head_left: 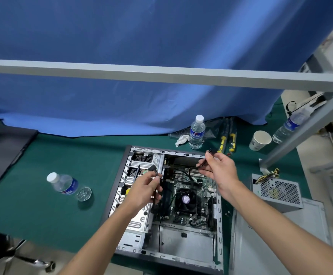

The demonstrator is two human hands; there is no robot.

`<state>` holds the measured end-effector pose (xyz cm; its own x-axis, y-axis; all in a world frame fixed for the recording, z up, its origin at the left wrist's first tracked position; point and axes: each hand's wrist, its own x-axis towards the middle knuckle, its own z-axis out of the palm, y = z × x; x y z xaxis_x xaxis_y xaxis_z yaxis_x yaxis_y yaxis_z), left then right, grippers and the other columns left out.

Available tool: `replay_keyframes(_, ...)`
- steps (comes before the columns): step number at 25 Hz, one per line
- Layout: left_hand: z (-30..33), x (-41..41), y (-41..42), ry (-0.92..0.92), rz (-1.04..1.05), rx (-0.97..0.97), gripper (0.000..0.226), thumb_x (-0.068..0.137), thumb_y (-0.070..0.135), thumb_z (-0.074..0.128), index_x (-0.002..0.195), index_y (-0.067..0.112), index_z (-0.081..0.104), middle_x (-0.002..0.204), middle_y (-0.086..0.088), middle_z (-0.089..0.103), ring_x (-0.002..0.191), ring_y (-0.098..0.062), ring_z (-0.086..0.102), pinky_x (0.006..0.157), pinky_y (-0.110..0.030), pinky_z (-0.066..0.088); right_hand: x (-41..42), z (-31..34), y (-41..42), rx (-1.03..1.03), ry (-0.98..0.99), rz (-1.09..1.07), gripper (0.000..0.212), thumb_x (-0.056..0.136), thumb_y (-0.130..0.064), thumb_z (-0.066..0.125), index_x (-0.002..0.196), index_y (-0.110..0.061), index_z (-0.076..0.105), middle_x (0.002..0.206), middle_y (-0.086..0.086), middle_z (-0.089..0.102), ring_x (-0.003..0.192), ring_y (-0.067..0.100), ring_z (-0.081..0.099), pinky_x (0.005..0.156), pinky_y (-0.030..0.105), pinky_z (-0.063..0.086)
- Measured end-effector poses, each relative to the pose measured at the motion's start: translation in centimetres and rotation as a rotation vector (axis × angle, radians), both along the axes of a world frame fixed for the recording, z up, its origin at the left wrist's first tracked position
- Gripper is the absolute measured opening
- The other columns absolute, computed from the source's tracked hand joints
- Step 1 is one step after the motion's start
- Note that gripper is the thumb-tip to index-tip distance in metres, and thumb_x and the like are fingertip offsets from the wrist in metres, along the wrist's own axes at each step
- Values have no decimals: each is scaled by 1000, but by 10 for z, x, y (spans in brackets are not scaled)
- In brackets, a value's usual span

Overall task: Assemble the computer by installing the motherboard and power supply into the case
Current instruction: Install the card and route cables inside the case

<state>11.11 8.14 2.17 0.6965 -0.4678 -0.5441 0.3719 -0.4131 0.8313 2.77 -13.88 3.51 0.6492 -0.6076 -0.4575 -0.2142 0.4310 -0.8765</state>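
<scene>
An open grey metal computer case (219, 211) lies on its side on the green mat-covered table (62, 195), near the table's front edge and right of its middle. Inside the case sits the green motherboard (199, 207) with a round black cooler fan (186, 199) at its centre. The silver perforated power supply box (276, 192) rests outside the case, just beside its right wall, toward the table's right edge, with yellow and black wires (268, 175) sprouting from its far end.

The left hand (147, 188) hovers over the case's drive bays, its fingers curled and pinching a black cable with a flat black connector (153, 168) at its tip. The right hand (219, 167) hangs over the far right corner of the case, fingers and thumb pinching a thin black cable (202, 165) that droops down toward the motherboard.

A clear plastic water bottle with a blue label (66, 185) lies on its side near the table's left part. Another such bottle (197, 132) stands upright just beyond the case's far wall, beside a crumpled white tissue (182, 140). Two yellow-handled screwdrivers (228, 141) and a white paper cup (260, 140) lie farther right. A blue curtain (142, 56) hangs along the table's far edge.
</scene>
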Motion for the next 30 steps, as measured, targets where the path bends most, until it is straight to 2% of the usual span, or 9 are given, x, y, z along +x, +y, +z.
replay_keyframes(5,-5,-2,0,8,-33,49,18,105,22,45,110,17,62,69,0,61,55,-17,58,54,-31,52,0,-7,3,8,53,18,25,99,-15,57,124,-12,50,84,6,75,78,19,68,62,29,56)
replay_keyframes(8,-6,-5,-2,43,-9,49,18,105,21,46,111,15,63,70,-2,61,53,-17,57,54,-32,52,-1,-11,0,-3,75,68,33,100,-14,56,132,-11,50,87,5,73,81,16,66,67,31,55)
replay_keyframes(13,-8,-6,-3,32,-27,66,18,105,21,47,110,16,63,73,-5,61,54,-18,58,56,-34,53,2,-15,4,13,54,108,36,101,-8,51,136,-13,49,85,5,65,69,12,63,76,37,56)
replay_keyframes(16,-8,-10,-3,19,-53,78,18,105,21,47,108,17,64,74,-4,62,54,-18,59,55,-33,53,-1,-17,10,-58,99,185,47,102,-11,51,147,-13,40,85,2,58,64,9,51,68,29,50)
replay_keyframes(19,-6,-8,-3,16,-53,72,18,105,20,47,108,15,64,74,-6,61,52,-18,57,52,-31,51,-2,-16,12,-235,142,283,38,103,-17,48,141,-21,50,80,-5,56,67,8,48,65,27,43)
replay_keyframes(21,-6,-7,-4,17,-61,66,18,105,19,47,109,13,63,75,-7,60,52,-17,57,51,-31,51,-4,-15,12,-274,141,309,33,104,-18,45,135,-29,51,75,-6,56,67,6,47,64,26,41)
replay_keyframes(25,-6,-12,-5,33,-69,65,17,105,19,48,110,12,63,76,-7,60,52,-17,56,51,-31,50,-8,-14,8,-213,107,263,25,105,-15,42,123,-31,49,72,-4,62,52,3,42,56,23,37)
replay_keyframes(28,-6,-10,-3,31,-59,62,18,105,19,47,110,12,63,76,-7,60,53,-17,56,52,-31,50,-7,-14,8,-185,84,228,29,105,-11,41,115,-31,60,76,-1,60,53,0,43,53,20,37)
replay_keyframes(30,-7,-8,-2,34,-54,60,18,105,19,48,110,14,64,75,-6,60,54,-17,57,54,-32,51,-6,-15,9,-132,69,155,29,105,-9,40,116,-24,62,77,-1,57,57,3,43,54,21,36)
